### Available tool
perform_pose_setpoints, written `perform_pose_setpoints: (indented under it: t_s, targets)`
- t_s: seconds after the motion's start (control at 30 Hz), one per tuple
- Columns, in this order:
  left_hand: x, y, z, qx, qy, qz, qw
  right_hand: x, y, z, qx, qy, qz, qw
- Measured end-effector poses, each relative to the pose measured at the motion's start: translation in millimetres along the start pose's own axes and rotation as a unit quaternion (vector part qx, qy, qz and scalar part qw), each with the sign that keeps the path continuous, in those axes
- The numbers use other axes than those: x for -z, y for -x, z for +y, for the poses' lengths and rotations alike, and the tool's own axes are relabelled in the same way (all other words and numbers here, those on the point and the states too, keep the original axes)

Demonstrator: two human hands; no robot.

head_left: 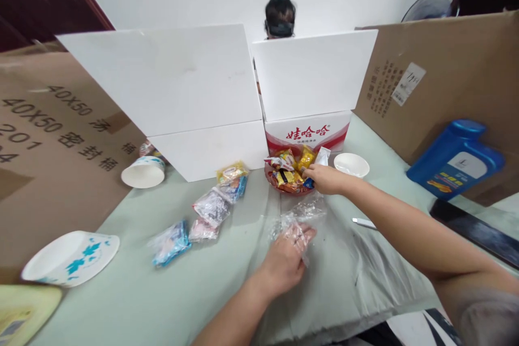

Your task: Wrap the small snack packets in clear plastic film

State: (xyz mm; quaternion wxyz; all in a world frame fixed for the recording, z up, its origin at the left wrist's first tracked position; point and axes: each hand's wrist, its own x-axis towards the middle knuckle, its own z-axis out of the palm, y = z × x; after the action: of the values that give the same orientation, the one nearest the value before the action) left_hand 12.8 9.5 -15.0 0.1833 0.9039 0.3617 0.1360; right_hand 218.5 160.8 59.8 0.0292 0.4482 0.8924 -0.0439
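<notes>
My left hand is closed around a crumpled clear plastic bag, low over the table. My right hand reaches to the right side of a red bowl heaped with wrapped candies, its fingers pinched together. Whatever sits between those fingertips is hidden; a blue wrapper shows just below them. A white packet sticks up behind the hand. To the left lie several filled clear bags, among them a yellow one, a whitish one and a blue one.
White cardboard panels and a printed box stand behind the bowl. Paper bowls sit right and left. At right are a blue bottle, a white-handled tool and a black phone. A person is beyond the panels.
</notes>
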Motion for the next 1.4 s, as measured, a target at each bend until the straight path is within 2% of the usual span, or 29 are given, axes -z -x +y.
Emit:
perform_pose_setpoints:
  t_s: [0.07, 0.13, 0.2, 0.23, 0.27, 0.33, 0.37, 0.43, 0.53, 0.67, 0.73, 0.8, 0.87, 0.93, 1.0, 1.13, 1.33, 1.4]
  targets:
    - [-2.8, 1.4, 3.7, -0.042, 0.016, -0.028, 0.999, 5.5, 4.4, -4.9, -0.002, 0.001, -0.013, 1.000]
    - [-6.0, 2.7, 7.0, -0.051, 0.020, -0.064, 0.996, 14.0, 14.8, -17.3, 0.004, -0.011, 0.039, 0.999]
    - [-7.9, 3.2, 9.0, -0.043, 0.019, -0.090, 0.995, 22.4, 30.7, -37.2, 0.059, -0.063, 0.102, 0.991]
    - [-7.8, 2.9, 9.4, -0.038, 0.020, -0.097, 0.994, 24.9, 39.9, -48.8, 0.106, -0.100, 0.105, 0.984]
    - [-7.0, 2.4, 9.6, -0.033, 0.024, -0.100, 0.994, 25.3, 49.4, -60.3, 0.156, -0.132, 0.074, 0.976]
    - [-3.4, 0.3, 9.1, -0.022, 0.033, -0.099, 0.994, 18.5, 68.4, -79.4, 0.209, -0.132, -0.043, 0.968]
    - [-1.0, -1.0, 8.6, -0.015, 0.038, -0.094, 0.995, 11.3, 77.4, -85.5, 0.199, -0.106, -0.094, 0.970]
    - [3.4, -3.5, 6.9, 0.010, 0.046, -0.078, 0.996, -8.0, 94.3, -89.4, 0.122, -0.029, -0.156, 0.980]
    - [6.4, -5.7, 2.3, 0.071, 0.059, -0.030, 0.995, -35.2, 117.7, -79.1, -0.002, 0.046, -0.196, 0.980]
    - [2.1, -7.1, -4.4, 0.142, 0.038, 0.029, 0.989, -42.1, 138.8, -62.9, -0.066, 0.051, -0.236, 0.968]
    - [-2.4, -8.7, -5.3, 0.147, -0.003, 0.041, 0.988, -38.6, 140.5, -61.2, -0.091, 0.045, -0.191, 0.976]
    - [-7.2, -10.7, -4.3, 0.127, -0.043, 0.041, 0.990, -40.6, 135.7, -62.6, -0.086, 0.016, -0.089, 0.992]
    - [-11.1, -12.6, -3.1, 0.099, -0.067, 0.030, 0.992, -53.0, 127.0, -64.4, -0.030, -0.037, -0.002, 0.999]
    - [-12.9, -13.6, -4.0, 0.088, -0.078, 0.005, 0.993, -73.8, 118.0, -64.2, 0.042, -0.081, 0.042, 0.995]
    - [-12.3, -13.4, -7.9, 0.114, -0.086, -0.029, 0.989, -96.2, 111.5, -61.6, 0.077, -0.095, 0.058, 0.991]
    - [-6.9, -10.5, -20.9, 0.201, -0.099, -0.059, 0.973, -122.1, 108.1, -52.0, 0.026, -0.068, 0.058, 0.996]
    - [-2.4, -9.1, -33.6, 0.206, -0.097, -0.070, 0.971, -125.4, 107.1, -31.2, -0.101, -0.021, 0.049, 0.993]
    - [-1.2, -10.2, -35.3, 0.204, -0.093, -0.071, 0.972, -121.2, 109.4, -26.3, -0.122, -0.026, 0.065, 0.990]
